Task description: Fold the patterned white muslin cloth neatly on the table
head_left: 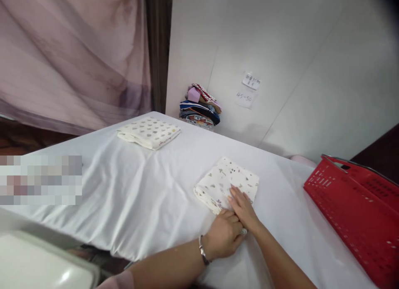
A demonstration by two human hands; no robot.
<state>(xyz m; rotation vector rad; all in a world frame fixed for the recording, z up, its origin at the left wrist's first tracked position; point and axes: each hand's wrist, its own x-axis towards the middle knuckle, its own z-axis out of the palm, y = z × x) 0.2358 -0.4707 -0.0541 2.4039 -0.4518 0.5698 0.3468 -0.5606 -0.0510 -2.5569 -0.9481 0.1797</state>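
A folded white cloth (222, 181) with a small floral print lies on the white-covered table in front of me. My right hand (243, 206) rests flat on its near right part, fingers stretched out. Close beside it, my left hand (225, 234), with a silver bracelet at the wrist, is closed at the cloth's near edge. A small light patterned bit shows by the left fingers; I cannot tell whether it is a ring or fabric. The left fingertips are partly hidden. Farther left lies a second folded white cloth (149, 132) with grey heart-like marks.
A red plastic basket (358, 214) stands at the right edge of the table (149, 197). Several folded garments (200, 106) are stacked beyond the far edge, by the wall with paper notes (246, 98). A pink curtain (77, 52) hangs at the left.
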